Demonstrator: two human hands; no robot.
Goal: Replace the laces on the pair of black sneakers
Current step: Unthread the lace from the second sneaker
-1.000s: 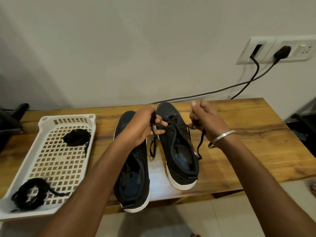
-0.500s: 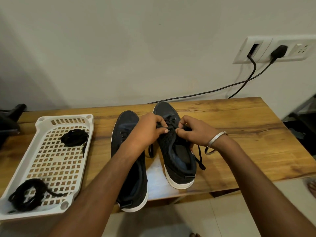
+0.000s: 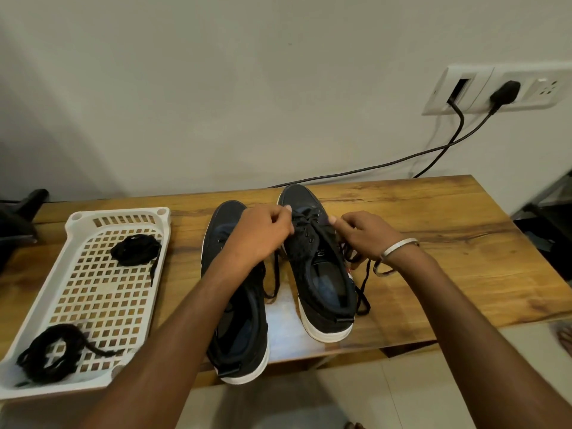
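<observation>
Two black sneakers stand on one wooden desk (image 3: 433, 218): the left sneaker (image 3: 238, 329) and the right sneaker (image 3: 322, 274). One white tray (image 3: 93, 305) sits by the desk's left edge with two lace bundles in it, the far bundle (image 3: 136, 250) and the near bundle (image 3: 49, 354). One lace (image 3: 362, 292) is threaded in the right sneaker. Two hands are in view, the left hand (image 3: 263, 236) and the right hand (image 3: 368, 239), with one bangle (image 3: 393, 255). One socket panel (image 3: 495, 91) carries two cables (image 3: 458, 131).

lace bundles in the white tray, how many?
2: one lace bundle near the far end of the white tray, another lace bundle at its near end. None seems hidden.
</observation>
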